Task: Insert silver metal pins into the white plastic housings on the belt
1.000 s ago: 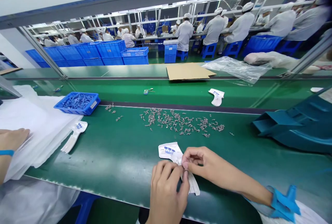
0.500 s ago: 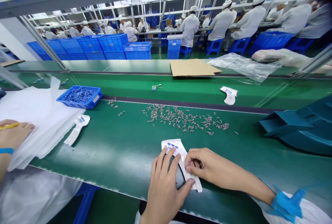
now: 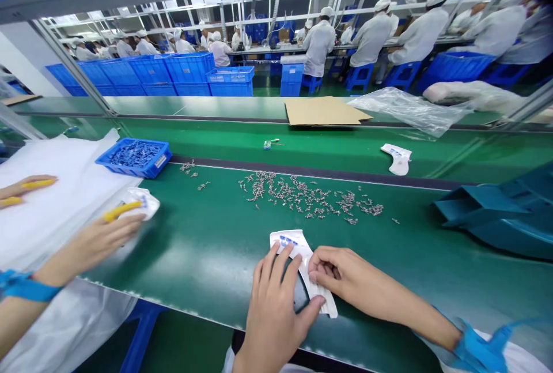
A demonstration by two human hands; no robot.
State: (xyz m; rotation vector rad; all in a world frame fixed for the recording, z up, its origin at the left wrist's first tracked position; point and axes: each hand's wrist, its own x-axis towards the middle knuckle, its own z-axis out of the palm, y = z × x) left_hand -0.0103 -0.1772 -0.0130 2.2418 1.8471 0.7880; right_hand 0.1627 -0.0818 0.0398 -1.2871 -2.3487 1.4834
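A white curved piece (image 3: 288,240) with blue printing lies on the green work surface in front of me. My left hand (image 3: 276,304) rests with fingers spread over its left side, fingertips touching it near the print. From the right, my right hand (image 3: 341,275) is closed, its curled fingertips down on the middle of the piece. Whatever those fingertips pinch is hidden. Beyond my hands are many small metal parts (image 3: 311,197), scattered in a loose band. A blue cloth band is around my right wrist.
At left, a co-worker's hand (image 3: 103,234) grips another white curved piece (image 3: 147,203) beside white sheets (image 3: 52,188). A blue tray (image 3: 153,168) holds small blue parts. On the green belt lie a white piece (image 3: 398,159) and a small component (image 3: 270,143). A teal bin (image 3: 496,206) stands right.
The co-worker's hand has reached in from the left and taken hold of the white piece there. Things on the belt have shifted right. My own hands have hardly moved.
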